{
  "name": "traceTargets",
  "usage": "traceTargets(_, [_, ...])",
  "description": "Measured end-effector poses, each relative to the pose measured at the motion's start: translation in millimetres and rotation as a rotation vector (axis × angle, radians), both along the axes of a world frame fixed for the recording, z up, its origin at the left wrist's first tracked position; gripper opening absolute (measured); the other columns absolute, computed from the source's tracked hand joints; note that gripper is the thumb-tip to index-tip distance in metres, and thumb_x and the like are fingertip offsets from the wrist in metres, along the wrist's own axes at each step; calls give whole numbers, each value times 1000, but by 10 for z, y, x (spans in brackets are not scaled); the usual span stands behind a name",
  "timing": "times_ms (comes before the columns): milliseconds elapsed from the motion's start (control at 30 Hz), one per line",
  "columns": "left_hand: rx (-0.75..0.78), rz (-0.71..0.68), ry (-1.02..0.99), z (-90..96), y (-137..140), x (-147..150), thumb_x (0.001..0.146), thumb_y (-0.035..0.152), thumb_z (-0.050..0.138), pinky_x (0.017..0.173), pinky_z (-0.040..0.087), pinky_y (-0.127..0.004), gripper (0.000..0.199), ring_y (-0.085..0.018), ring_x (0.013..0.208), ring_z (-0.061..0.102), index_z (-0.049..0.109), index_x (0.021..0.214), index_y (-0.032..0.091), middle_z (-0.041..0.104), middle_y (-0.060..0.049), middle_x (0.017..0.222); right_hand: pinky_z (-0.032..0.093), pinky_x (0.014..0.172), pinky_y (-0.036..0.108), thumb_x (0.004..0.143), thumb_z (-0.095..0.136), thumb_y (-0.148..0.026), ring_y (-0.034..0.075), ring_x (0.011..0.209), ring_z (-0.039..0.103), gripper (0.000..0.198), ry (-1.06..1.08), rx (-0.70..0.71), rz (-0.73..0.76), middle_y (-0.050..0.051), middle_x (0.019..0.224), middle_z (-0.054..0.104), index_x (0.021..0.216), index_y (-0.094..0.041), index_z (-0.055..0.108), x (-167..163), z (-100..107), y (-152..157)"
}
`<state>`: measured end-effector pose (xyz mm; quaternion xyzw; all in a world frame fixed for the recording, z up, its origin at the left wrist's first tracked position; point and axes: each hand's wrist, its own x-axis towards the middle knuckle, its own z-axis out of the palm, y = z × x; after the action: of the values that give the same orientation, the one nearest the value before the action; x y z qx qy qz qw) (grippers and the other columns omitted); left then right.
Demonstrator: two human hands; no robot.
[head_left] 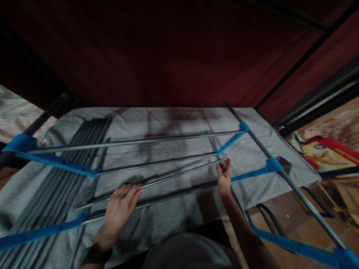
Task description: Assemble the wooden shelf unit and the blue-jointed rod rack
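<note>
A loose thin metal tube (179, 174) lies at a slant between my hands, over the grey cloth. My left hand (123, 203) is closed over its left part, palm down. Near the tube's right end, my right hand (224, 177) pinches it between thumb and fingers. Around them stands a frame of grey tubes with blue plastic brackets. One crossbar (157, 140) runs behind the held tube, and another crossbar (179, 192) passes in front, partly behind my left hand. A blue bracket (252, 173) is just right of my right hand.
Several grey tubes (56, 186) lie side by side at the left on the grey cloth (174, 119). A phone (285, 165) rests beside the frame's right upright (303, 200). Dark red fabric (168, 56) hangs behind. A red and yellow box (331, 153) is at the far right.
</note>
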<state>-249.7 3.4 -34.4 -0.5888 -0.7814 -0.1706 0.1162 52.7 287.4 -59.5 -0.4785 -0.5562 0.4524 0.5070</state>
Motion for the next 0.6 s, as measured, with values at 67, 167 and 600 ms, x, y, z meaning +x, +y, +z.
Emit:
traceTargets(67, [-7,-9,-9,-3,-3,-5,102,40,44,82,49,-40,31,-28,89,68,68,106,22,74,-7,92,49,107,42,83,71,-43,22,125,60,50,218,-192,53,3,131,64,128,-30,55,-18,37,61])
traceTargets(167, [-19,-29,-46,2,4,-3,102,41,45,81,49,-40,31,-27,88,68,68,106,21,74,-7,92,55,100,43,80,73,-44,22,111,68,33,394,-368,212,3,113,73,107,-27,66,-53,121,104])
traceTargets(600, [30,71,-38,-65,5,15,101,37,45,81,48,-38,25,-25,86,67,65,101,22,74,-6,91,60,81,28,74,85,-31,12,85,71,25,601,-551,97,-4,85,74,78,-24,62,-95,195,81])
